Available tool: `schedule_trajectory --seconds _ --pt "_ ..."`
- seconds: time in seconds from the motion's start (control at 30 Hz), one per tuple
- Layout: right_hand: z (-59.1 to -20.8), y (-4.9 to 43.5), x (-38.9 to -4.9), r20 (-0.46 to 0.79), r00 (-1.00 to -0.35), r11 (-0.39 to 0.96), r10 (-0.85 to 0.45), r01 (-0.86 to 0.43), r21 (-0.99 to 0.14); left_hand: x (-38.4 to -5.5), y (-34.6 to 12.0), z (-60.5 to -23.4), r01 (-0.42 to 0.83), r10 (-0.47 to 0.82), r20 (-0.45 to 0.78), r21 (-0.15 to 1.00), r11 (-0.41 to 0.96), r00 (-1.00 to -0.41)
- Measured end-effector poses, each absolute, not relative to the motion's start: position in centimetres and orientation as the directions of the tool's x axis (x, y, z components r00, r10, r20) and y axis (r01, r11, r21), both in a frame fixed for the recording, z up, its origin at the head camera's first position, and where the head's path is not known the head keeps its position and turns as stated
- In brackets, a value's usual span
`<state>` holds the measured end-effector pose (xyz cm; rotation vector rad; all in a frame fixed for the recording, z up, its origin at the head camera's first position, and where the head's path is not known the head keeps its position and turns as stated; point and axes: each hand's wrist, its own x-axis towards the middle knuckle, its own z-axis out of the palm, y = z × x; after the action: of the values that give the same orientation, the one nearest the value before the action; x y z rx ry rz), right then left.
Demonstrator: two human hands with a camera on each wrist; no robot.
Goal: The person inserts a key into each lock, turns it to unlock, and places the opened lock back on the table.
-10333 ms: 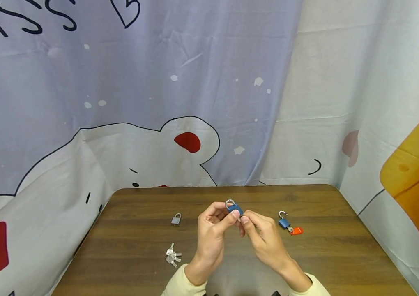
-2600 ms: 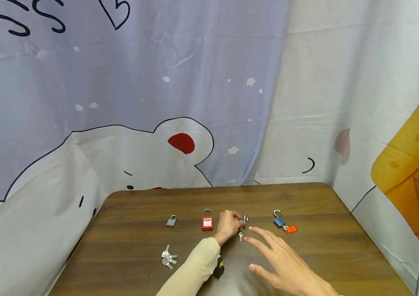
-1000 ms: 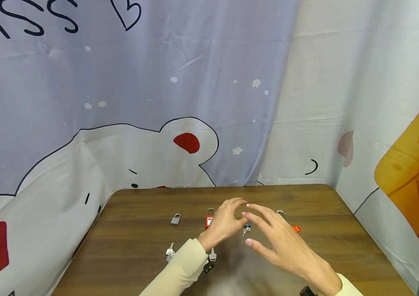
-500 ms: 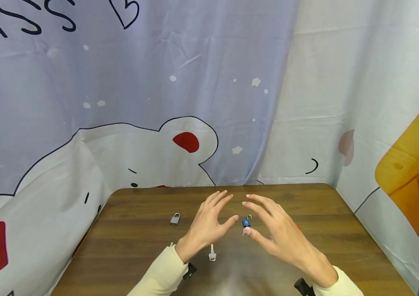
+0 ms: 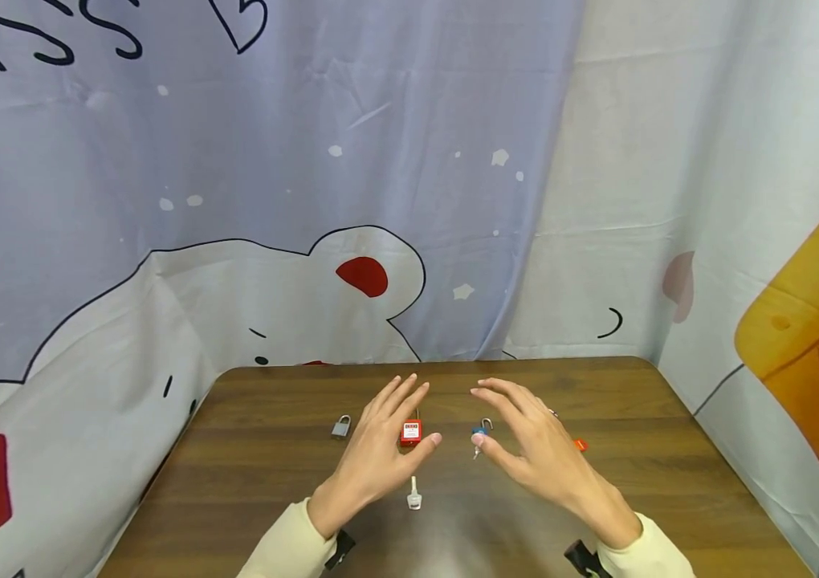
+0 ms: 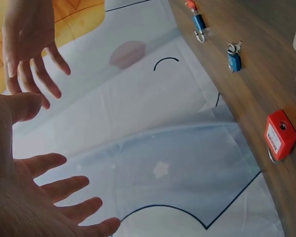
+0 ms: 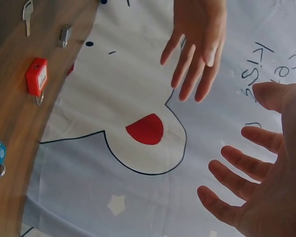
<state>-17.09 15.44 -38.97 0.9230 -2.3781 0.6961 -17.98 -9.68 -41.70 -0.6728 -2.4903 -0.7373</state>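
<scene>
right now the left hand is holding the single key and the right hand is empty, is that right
Not quite: the left hand holds nothing. The single key lies on the table, as the head view shows. The right hand is empty, as you say.

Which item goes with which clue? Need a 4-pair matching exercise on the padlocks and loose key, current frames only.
Clues compare these four only.

Items:
1. grey padlock
2. red padlock
3. blue padlock nearest the red one
4. loose key

Clues:
A. lowest in the head view
B. farthest right in the head view
C. farthest left in the head view
D. bears a white label

Pairs: 1-C, 2-D, 3-B, 4-A
</scene>
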Motion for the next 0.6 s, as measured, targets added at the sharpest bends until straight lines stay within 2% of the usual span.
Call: schedule_trajectory --seconds 0.43,0.6 --pt "-41.3 12.8 -18.5 0.571 -0.655 0.626 -0.495 -0.724 -0.290 -17.3 -11.1 -42.3 0.554 0.289 0.563 0.381 0.741 -0.774" --pt "-42.7 11.8 -19.2 0.532 -0.679 0.632 -0.506 -0.711 -0.307 -17.3 -11.5 -42.5 0.550 0.274 0.579 0.377 0.745 -0.768"
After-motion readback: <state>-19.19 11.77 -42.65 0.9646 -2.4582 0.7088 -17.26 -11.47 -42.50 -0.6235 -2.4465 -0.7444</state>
